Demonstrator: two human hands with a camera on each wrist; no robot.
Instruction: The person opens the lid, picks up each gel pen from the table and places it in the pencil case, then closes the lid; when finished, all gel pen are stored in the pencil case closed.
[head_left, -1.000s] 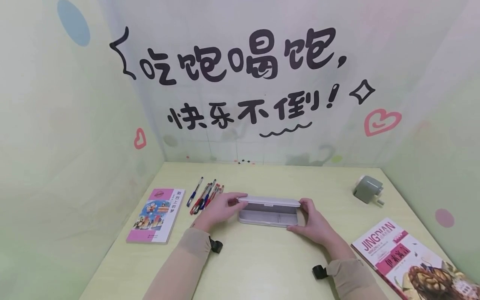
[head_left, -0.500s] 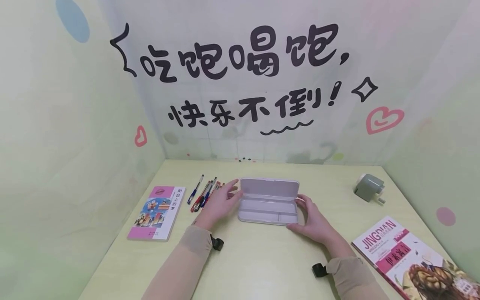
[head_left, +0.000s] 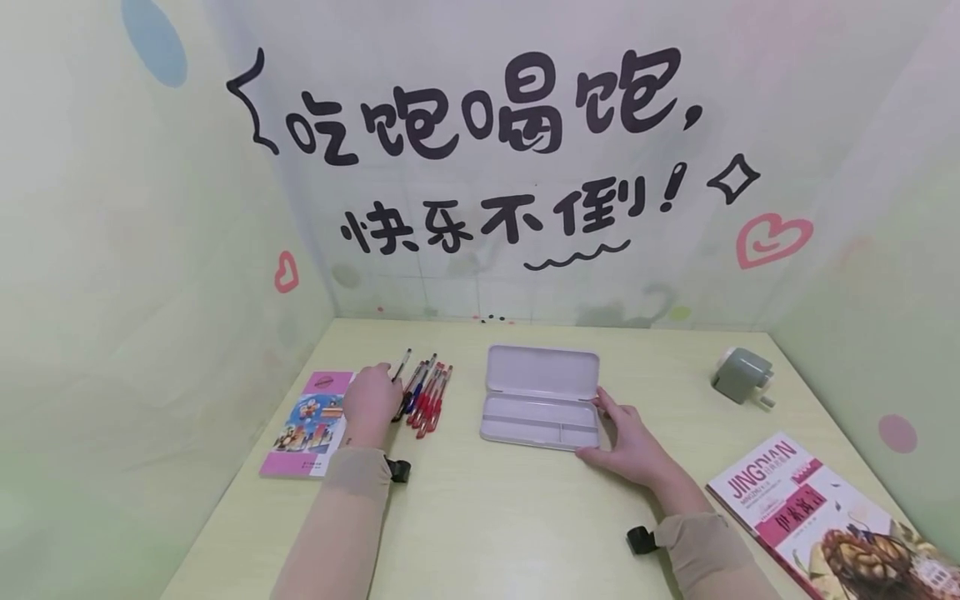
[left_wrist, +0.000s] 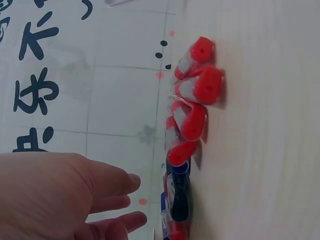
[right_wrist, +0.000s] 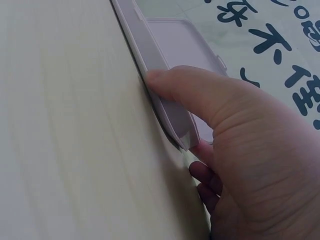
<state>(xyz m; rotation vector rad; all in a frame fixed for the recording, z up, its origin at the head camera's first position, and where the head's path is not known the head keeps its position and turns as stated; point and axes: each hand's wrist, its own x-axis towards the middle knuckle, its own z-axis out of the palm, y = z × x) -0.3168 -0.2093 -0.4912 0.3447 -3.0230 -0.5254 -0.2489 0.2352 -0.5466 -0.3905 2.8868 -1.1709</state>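
A pale lilac pencil case [head_left: 543, 372] lies with its lid raised, and its compartments hold nothing. My right hand [head_left: 630, 446] grips its right end; in the right wrist view the thumb [right_wrist: 172, 82] presses the front wall while the fingers are partly hidden behind the end. Left of the case is a bunch of red, blue and black pens [head_left: 429, 404]. My left hand [head_left: 371, 404] reaches over their left side, beside a lone pen [head_left: 403, 364] that it partly covers. In the left wrist view its relaxed fingers are near several red-tipped pens [left_wrist: 192, 120], with nothing visible between them.
A pink book [head_left: 303, 425] lies partly beneath the left hand in the head view. At the back right stands a grey-green crank sharpener [head_left: 741, 375]. A larger magazine-like book [head_left: 810, 508] lies at the right front. Printed fabric walls enclose the table.
The case's lid has swung from nearly closed to upright. My left hand has left the lid and moved left to the pens. The right hand stays at the case's right end.
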